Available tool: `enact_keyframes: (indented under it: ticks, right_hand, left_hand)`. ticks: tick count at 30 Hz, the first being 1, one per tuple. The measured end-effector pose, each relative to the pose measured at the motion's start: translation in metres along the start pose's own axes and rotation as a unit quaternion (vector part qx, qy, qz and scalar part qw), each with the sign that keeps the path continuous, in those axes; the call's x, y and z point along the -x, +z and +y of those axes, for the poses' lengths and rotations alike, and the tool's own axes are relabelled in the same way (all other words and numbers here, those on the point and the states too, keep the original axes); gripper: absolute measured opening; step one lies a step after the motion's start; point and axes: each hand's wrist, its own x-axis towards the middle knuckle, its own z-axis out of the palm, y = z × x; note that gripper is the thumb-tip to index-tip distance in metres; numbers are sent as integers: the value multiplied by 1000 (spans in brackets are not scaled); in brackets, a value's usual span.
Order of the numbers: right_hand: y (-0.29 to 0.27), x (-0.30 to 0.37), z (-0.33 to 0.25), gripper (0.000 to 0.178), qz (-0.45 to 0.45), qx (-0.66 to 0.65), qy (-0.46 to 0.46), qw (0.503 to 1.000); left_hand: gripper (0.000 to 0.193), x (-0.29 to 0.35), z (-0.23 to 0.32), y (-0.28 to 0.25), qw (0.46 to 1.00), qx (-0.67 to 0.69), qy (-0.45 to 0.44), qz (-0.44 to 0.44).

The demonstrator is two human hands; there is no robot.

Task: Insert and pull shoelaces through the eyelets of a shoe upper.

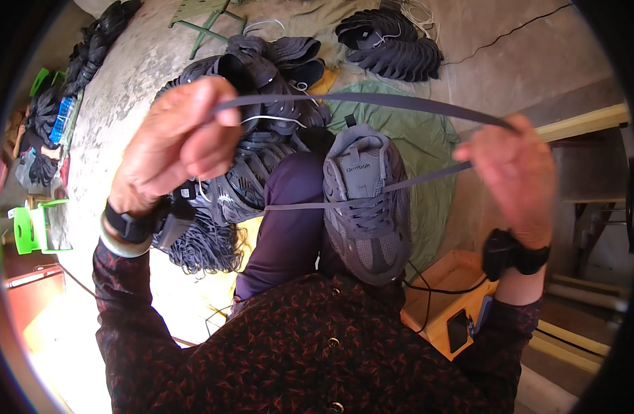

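A grey sneaker (368,238) rests on my lap by my right knee, its tongue upright and its lower eyelets laced. The dark grey shoelace (365,100) arches above it from hand to hand. My left hand (193,134), raised at the left, is pinched on one part of the lace. Over at the right, my right hand (513,169), a little blurred, grips the lace where it doubles back to the shoe. Another stretch of lace runs left from the eyelets across my dark trouser leg (286,238).
A heap of dark shoes (258,159) lies ahead, with a bundle of loose laces (205,241) beside it. More shoes (393,52) sit farther off near a green cloth (430,193). By my right arm, an orange wooden box (427,314) bears a phone (458,330). A green stool (31,231) stands left.
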Motion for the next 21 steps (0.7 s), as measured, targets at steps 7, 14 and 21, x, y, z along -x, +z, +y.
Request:
enact_keyframes:
  ticks: [7, 14, 21]
  right_hand:
    - [-117, 54, -70, 5, 173, -163, -48, 970]
    - [-277, 160, -112, 12, 327, -133, -48, 935]
    - [-305, 208, -97, 28, 452, 35, 80, 888]
  left_hand:
    - [29, -36, -83, 1, 960, -230, -145, 73]
    - [37, -60, -134, 1, 944, -301, -123, 47]
    - [40, -75, -135, 0, 944, -294, -145, 38]
